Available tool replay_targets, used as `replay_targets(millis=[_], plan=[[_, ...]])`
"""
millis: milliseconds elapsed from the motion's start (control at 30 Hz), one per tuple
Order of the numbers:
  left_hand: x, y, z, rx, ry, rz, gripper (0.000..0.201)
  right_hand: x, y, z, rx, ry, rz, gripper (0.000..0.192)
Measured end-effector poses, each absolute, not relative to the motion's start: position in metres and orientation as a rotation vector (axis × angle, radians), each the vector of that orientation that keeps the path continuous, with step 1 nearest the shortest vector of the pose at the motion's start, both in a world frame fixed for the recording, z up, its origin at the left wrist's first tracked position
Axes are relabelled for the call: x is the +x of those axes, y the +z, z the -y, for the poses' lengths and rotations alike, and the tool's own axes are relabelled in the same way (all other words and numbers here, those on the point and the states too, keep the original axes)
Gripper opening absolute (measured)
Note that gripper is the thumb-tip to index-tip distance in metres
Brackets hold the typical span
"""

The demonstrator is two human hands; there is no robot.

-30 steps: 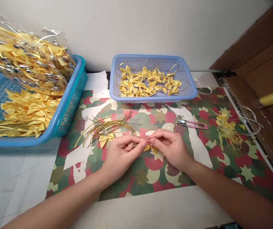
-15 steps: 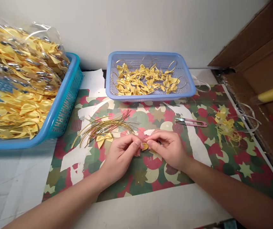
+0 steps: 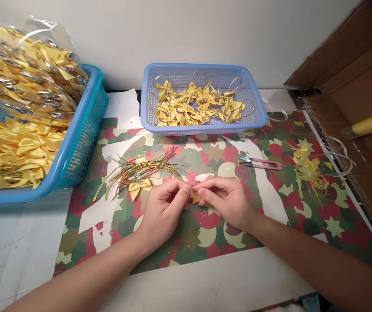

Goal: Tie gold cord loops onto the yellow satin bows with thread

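Note:
Both my hands meet over the patterned sheet, thumbs and forefingers pinched close together. Just below the fingertips a small part of a yellow ribbon bow [image 3: 196,198] shows, mostly hidden by the fingers. My right hand [image 3: 226,201] is closed on it. My left hand [image 3: 166,206] pinches beside it, on something too small to make out. Left of that hand lies another yellow bow [image 3: 140,186], against a loose bundle of gold cords [image 3: 137,169]. Pink-handled thread snips [image 3: 260,163] rest beyond my right hand.
A blue basket [image 3: 202,128] of bows with cord loops stands at the back. On the left, a larger blue basket [image 3: 90,112] holds bows, cords and a clear bag [image 3: 26,73] of bows. Yellow scraps [image 3: 309,173] lie at right near cardboard [image 3: 351,104].
The view has shifted slightly, so the baskets sit a little farther left and higher. My hands stay pinched together at nearly the same spot, with small finger movements.

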State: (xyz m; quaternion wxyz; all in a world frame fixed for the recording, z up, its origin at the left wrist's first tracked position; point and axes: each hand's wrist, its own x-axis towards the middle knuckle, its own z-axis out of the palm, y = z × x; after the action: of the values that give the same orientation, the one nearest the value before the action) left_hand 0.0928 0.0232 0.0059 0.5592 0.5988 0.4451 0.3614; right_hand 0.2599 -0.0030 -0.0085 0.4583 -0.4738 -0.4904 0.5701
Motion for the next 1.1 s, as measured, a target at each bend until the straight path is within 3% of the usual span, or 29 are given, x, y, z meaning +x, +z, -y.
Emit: replay_targets(millis=[200, 333, 600, 1100], plan=[[0.0952, 0.0064, -0.0234, 1.436, 0.899, -1.101, 0.028, 0.2573, -0.0080, 0.0005, -1.149, 1.479, 1.106, 0.014], [0.0955, 0.0074, -0.0236, 1.449, 0.892, -1.137, 0.028, 0.2576, -0.0062, -0.0032, -1.102, 1.519, 1.040, 0.026], [0.0980, 0.0104, -0.0236, 1.432, 0.878, -1.163, 0.028, 0.2578, -0.0059, -0.0024, -1.039, 1.583, 0.986, 0.013], [0.0987, 0.0103, -0.0241, 1.402, 0.843, -1.196, 0.028, 0.2563, -0.0044, -0.0021, -1.093, 1.546, 1.032, 0.014]])
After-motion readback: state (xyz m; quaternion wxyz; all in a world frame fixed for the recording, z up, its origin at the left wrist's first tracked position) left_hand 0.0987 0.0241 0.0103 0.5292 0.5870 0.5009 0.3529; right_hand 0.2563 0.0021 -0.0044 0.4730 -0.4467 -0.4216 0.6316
